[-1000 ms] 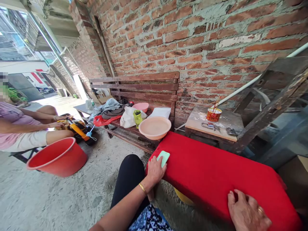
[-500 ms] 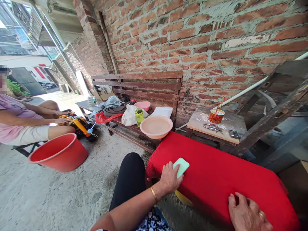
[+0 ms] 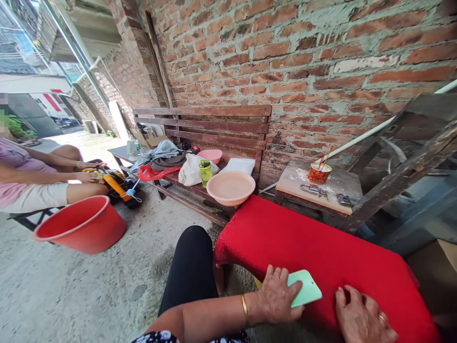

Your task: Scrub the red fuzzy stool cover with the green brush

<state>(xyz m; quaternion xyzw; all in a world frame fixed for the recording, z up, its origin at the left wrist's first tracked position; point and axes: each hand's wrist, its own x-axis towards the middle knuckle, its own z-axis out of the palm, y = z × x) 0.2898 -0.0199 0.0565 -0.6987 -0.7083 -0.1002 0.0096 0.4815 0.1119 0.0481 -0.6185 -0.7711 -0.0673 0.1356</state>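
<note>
My left hand (image 3: 278, 296) grips a flat, pale green plastic scraper (image 3: 307, 287), which has a small hole near one corner. Its edge sits at the surface of a red cloth (image 3: 271, 231) spread over a long narrow table or bench. My right hand (image 3: 363, 315) rests on the same cloth to the right, fingers spread and slightly bent, holding nothing. A short gap separates it from the scraper. Past the cloth's far left end, a shallow peach-coloured basin (image 3: 231, 186) stands on a wooden bench.
On the slatted bench (image 3: 214, 126) are a green bottle (image 3: 205, 174), a white bag and clothes. A small table (image 3: 296, 177) holds a red-and-yellow tub (image 3: 319, 173) and padlocks (image 3: 344, 199). At left, a person (image 3: 28, 176) sits behind a red tub (image 3: 84, 227). A brick wall runs behind.
My left hand has slid right and nearer to me along the cloth with the scraper, closer to my right hand. My right hand stays nearly where it was. The view has shifted slightly.
</note>
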